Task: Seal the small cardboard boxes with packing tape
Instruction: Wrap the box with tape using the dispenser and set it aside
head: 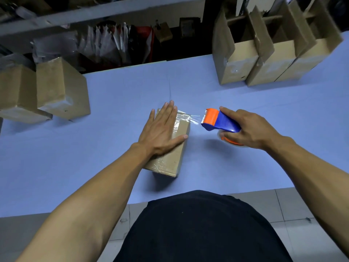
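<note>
The small box (171,148) is lying flat near the middle of the blue table (245,167), just in front of the person. The left hand (162,129) is pressing down on its top with fingers straight and spread — evidently pinning it so it cannot slide under the pull. The right hand (251,127) is gripping the tape dispenser (219,121), fingers curled round its blue body, just beside the box's far corner. A strip of clear tape (190,117) is stretching from that corner to the orange cutter — judged to be at the point of cutting.

Two closed boxes (62,87) are sitting at the far left, open boxes (264,59) with raised flaps at the far right. Nothing is standing between the hands and the work.
</note>
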Action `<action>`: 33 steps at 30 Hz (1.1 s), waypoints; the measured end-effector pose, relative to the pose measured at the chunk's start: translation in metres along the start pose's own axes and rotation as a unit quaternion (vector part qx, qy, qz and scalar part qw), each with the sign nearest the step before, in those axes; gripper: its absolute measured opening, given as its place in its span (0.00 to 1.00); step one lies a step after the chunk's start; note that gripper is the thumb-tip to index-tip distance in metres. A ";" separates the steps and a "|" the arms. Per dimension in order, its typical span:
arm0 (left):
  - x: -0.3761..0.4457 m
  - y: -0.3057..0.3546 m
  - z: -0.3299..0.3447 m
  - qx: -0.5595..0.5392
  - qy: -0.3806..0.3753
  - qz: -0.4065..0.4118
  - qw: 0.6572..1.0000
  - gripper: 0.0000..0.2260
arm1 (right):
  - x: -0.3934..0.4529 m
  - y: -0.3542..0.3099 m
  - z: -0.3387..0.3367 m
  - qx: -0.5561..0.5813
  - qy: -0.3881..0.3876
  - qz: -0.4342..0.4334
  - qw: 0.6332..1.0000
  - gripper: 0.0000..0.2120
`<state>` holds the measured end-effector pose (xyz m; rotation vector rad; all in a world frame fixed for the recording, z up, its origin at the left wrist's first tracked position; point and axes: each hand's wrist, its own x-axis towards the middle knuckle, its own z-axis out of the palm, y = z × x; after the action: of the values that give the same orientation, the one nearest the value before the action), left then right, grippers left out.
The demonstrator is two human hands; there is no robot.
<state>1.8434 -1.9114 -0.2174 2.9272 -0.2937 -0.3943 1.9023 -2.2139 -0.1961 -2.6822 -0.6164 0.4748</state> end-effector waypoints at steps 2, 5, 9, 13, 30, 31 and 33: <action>-0.001 0.002 0.000 0.003 0.001 0.003 1.000 0.42 | -0.003 0.001 0.000 -0.020 -0.004 -0.002 1.000 0.39; -0.001 0.003 0.000 0.004 -0.004 0.003 1.000 0.41 | 0.002 -0.009 0.002 -0.082 -0.020 -0.019 0.996 0.38; -0.001 0.004 -0.002 0.009 -0.007 0.002 1.000 0.42 | 0.010 -0.027 0.002 -0.136 -0.022 -0.005 0.990 0.37; -0.001 0.008 -0.001 0.003 -0.009 -0.005 1.000 0.43 | 0.023 -0.061 0.000 -0.188 -0.007 0.004 0.982 0.33; 0.000 0.015 0.007 -0.036 0.020 -0.054 0.998 0.46 | 0.054 -0.130 -0.005 -0.246 0.002 0.100 0.964 0.15; -0.001 0.017 0.008 -0.035 0.020 -0.051 0.998 0.46 | 0.055 -0.128 0.001 -0.245 -0.008 0.106 0.964 0.15; -0.004 0.019 0.010 -0.033 0.026 -0.049 0.998 0.46 | 0.058 -0.120 0.020 -0.220 -0.026 0.130 0.966 0.16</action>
<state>1.8337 -1.9303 -0.2222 2.8890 -0.1263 -0.3349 1.9015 -2.0797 -0.1797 -3.2072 -0.4227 0.5295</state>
